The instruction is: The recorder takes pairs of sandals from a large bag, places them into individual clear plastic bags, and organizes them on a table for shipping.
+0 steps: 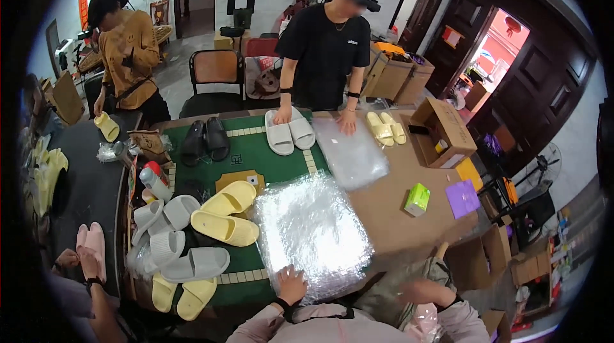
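Observation:
My left hand (pixel 292 285) lies with its fingers spread on the near edge of a shiny stack of clear plastic bags (pixel 313 228). My right hand (pixel 427 292), smeared by motion, is off the table's near edge, over a grey-green cloth or bag (pixel 396 288). Its fingers cannot be made out. Just below it, by my right sleeve, is something pink in clear plastic (pixel 422 319). Left of the bags sit a pair of yellow slides (pixel 225 226) and several grey slides (pixel 195 264). Another yellow pair (pixel 192 298) lies at the near left.
Across the table a person in black touches grey slides (pixel 281 135) and a second bag stack (pixel 348 151). Black slides (pixel 204 141), wrapped yellow slides (pixel 384 128), a green box (pixel 417 199) and an open carton (pixel 441 135) stand around. More people are at the left table (pixel 83 183).

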The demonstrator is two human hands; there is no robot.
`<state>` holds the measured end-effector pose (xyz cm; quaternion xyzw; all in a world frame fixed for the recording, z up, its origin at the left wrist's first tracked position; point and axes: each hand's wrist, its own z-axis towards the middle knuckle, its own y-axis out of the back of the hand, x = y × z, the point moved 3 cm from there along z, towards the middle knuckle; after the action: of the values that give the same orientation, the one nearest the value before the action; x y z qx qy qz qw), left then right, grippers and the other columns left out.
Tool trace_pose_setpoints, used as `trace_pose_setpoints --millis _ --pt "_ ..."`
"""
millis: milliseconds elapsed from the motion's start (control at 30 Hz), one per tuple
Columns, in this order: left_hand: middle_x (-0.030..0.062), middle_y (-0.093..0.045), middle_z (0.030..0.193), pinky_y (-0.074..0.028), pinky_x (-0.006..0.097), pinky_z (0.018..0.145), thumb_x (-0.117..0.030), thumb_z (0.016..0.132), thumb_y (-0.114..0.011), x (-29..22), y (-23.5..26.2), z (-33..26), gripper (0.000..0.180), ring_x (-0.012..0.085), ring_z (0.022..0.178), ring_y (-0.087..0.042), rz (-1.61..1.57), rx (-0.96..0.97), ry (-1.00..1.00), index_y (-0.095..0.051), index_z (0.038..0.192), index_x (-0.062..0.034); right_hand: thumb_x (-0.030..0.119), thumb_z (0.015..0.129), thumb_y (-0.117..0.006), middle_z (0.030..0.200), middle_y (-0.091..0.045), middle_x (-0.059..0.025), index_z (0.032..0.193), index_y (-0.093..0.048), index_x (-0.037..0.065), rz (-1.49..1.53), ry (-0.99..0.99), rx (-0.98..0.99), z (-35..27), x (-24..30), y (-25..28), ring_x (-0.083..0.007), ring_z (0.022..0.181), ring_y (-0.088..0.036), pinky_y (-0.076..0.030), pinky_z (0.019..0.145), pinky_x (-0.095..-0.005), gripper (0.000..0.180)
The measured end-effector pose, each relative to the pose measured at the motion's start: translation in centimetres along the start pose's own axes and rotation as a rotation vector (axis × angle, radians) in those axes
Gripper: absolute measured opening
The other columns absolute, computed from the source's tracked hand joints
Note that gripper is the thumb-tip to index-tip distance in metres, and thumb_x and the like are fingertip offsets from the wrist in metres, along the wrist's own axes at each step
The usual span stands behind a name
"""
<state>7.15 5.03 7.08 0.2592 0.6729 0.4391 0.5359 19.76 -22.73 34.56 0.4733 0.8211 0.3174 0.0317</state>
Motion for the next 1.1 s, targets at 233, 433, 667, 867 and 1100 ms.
trace_pose_setpoints --millis 233,433,667,867,1100 --pt "0.0212 -0.033 0.133 -0.011 0.065 0.097 -0.035 0.078 -0.053 0.5 -0.1 -0.8 0.046 0.0449 0.124 -0.024 0.002 0.037 -0.023 -0.053 0.116 -0.011 0.025 0.088 -0.052 0.108 -0.058 -0.0123 0.119 -0.051 0.007 0.229 0.591 -0.458 -1.3 15.8 8.1 -0.0272 0.1 -0.055 -0.043 0.085 -0.0338 0.036" --pt "0.0206 -0.034 0.133 -0.011 0.065 0.097 -0.036 0.077 -0.052 0.7 0.2 -0.6 0.048 0.0451 0.123 -0.025 0.037 0.068 0.0 -0.051 0.118 -0.0106 0.015 0.086 -0.054 0.105 -0.06 -0.0111 0.115 -0.052 0.003 0.549 0.808 -0.423 4.3 20.3 9.3 -0.0183 0.097 -0.057 -0.043 0.084 -0.0286 0.031" --pt "0.0207 -0.028 0.136 -0.011 0.064 0.097 -0.037 0.077 -0.053 0.7 -0.4 -0.5 0.049 0.0442 0.125 -0.019 0.01 0.19 0.059 -0.05 0.119 -0.0111 0.02 0.088 -0.051 0.095 -0.061 -0.0098 0.114 -0.052 0.005 0.635 0.909 -0.403 13.3 22.0 8.6 -0.0162 0.087 -0.059 -0.046 0.076 -0.0284 0.03" --pt "0.0211 -0.026 0.136 -0.011 0.065 0.097 -0.034 0.077 -0.052 0.3 -0.9 -1.3 0.048 0.0456 0.125 -0.019 0.028 0.159 0.044 -0.05 0.119 -0.0121 0.024 0.083 -0.057 0.106 -0.057 -0.0126 0.117 -0.048 0.005 0.685 0.54 -0.691 25.2 16.4 6.5 -0.0217 0.089 -0.058 -0.046 0.075 -0.0305 0.04" --pt "0.0177 -0.032 0.134 -0.01 0.07 0.093 -0.031 0.073 -0.053 -1.2 1.2 -0.9 0.041 0.0456 0.124 -0.021 0.274 0.008 0.13 -0.056 0.11 -0.0126 0.047 0.077 -0.053 0.143 -0.013 -0.019 0.137 -0.023 0.011 0.031 -0.061 -0.525 33.4 6.5 -0.5 -0.0452 0.128 -0.016 -0.023 0.095 -0.0623 0.076"
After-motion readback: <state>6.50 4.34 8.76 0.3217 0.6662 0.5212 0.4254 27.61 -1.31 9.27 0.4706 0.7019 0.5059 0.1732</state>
